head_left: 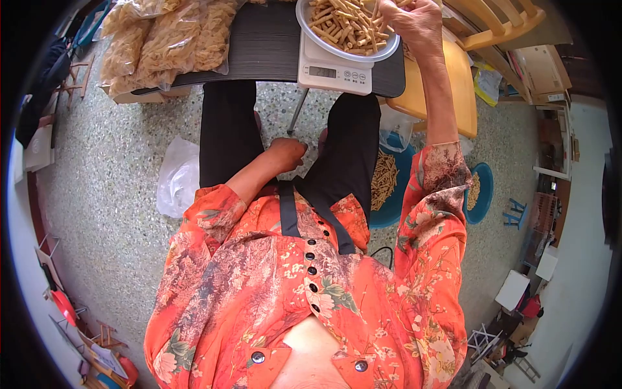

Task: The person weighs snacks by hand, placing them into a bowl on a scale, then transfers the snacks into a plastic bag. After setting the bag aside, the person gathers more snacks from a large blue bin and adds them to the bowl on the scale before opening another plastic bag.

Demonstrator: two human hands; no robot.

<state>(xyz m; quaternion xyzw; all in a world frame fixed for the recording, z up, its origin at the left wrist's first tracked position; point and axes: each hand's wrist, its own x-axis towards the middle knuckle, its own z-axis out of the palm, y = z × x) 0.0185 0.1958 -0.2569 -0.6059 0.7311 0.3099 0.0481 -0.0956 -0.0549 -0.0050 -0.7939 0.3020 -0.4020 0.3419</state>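
At the top right of the head view, my right hand [414,19] is over the rim of a white bowl [302,24], its fingers closed on a few short, tan dried sticks. More dried sticks [346,26] of the same kind fill the bowl. Beneath the bowl is a white digital kitchen scale [334,76]; its display is lit, but I cannot read the figures. My left hand [288,155] rests in a loose fist over my lap, between my dark-trousered legs, with nothing visible in it.
Clear bags of pale dried food [172,42] lie on the dark table [265,45] at left. A blue basin [392,217] and a smaller teal basin [481,207] with similar pieces stand on the floor. A wooden chair [447,97] is at right, a plastic bag [179,178] at left.
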